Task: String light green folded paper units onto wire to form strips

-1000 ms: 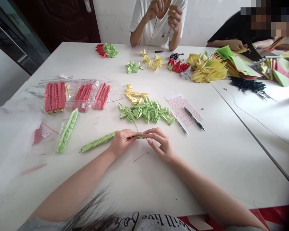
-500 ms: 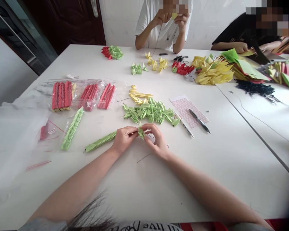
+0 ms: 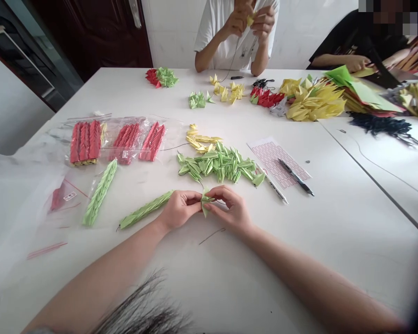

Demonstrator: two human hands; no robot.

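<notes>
Green paper unit (image 3: 205, 202) pinched between left hand (image 3: 180, 209), right hand (image 3: 229, 207); green folded column (image 3: 146, 209) beside left; loose green units (image 3: 219, 166) just beyond.

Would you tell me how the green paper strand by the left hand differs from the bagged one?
The nearer strand touches the left hand; the bagged strand lies apart from it. The nearer strand rests on the white table, the bagged strand inside a clear plastic bag. Both are tightly stacked light-green paper folds.

In the grip (image 3: 205, 197): matt green folded paper unit (image 3: 205, 203); left of it, ridged green paper column (image 3: 146, 209); beyond, glossy clear plastic bags (image 3: 172, 134) on a smooth white surface (image 3: 299, 241).
</notes>
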